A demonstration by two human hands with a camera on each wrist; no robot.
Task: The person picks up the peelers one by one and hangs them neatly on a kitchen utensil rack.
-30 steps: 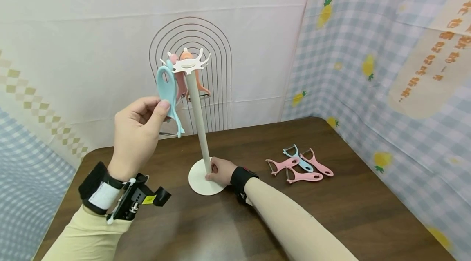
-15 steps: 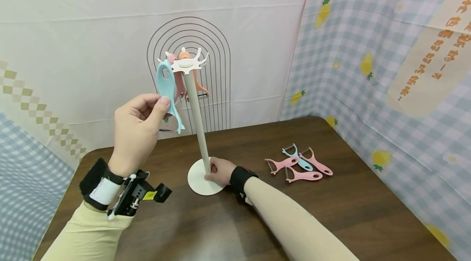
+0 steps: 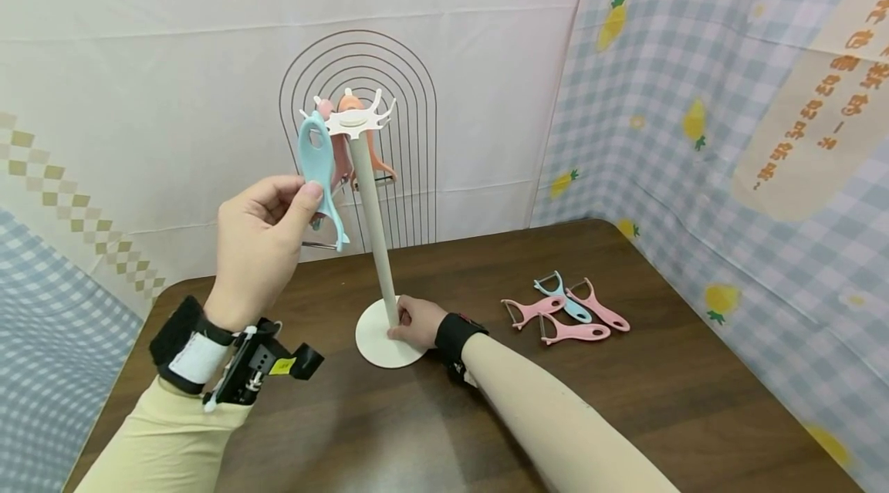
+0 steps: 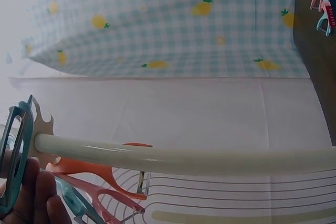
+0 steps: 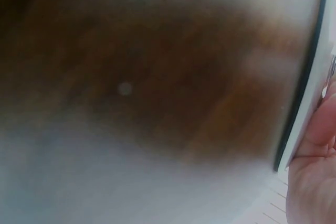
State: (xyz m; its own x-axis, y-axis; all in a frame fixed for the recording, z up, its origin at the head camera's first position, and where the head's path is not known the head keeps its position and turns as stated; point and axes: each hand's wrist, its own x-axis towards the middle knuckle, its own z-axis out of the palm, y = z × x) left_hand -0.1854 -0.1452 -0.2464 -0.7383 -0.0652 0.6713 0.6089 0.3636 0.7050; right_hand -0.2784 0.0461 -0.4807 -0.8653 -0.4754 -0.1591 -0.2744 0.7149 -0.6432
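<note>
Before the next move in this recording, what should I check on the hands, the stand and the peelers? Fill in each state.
1. Left hand has the blue peeler: ok, pinched between thumb and fingers.
2. Right hand is on the stand: ok, at the foot of the pole.
3. The held peeler's hole is seated on a hook: cannot tell, its contact with the stand's top is unclear.
4. Bare hooks remain: ok, on the stand's right side in the head view.
5. Loose peelers clear of the stand: ok, four lie apart from it on the table.
</note>
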